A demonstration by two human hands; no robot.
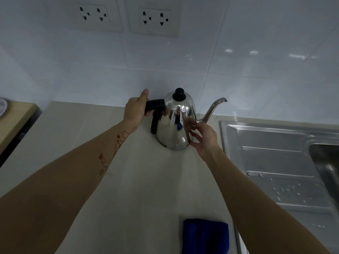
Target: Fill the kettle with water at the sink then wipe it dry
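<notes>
A shiny steel gooseneck kettle (pixel 172 125) with a black handle and black lid knob stands upright on the beige counter (pixel 102 162) near the tiled wall, its spout pointing right. My left hand (pixel 134 108) is wrapped around the black handle. My right hand (pixel 203 136) rests with spread fingers against the kettle's right side, below the base of the spout, holding nothing. A folded blue cloth (pixel 206 235) lies on the counter at the near edge. The steel sink (pixel 324 162) is at the far right, with its drainboard (pixel 271 162) between it and the kettle.
Water drops lie on the drainboard. Two double wall sockets (pixel 124 18) sit on the tiles above the kettle. A wooden shelf (pixel 12 121) with a pale object on it is at the left edge.
</notes>
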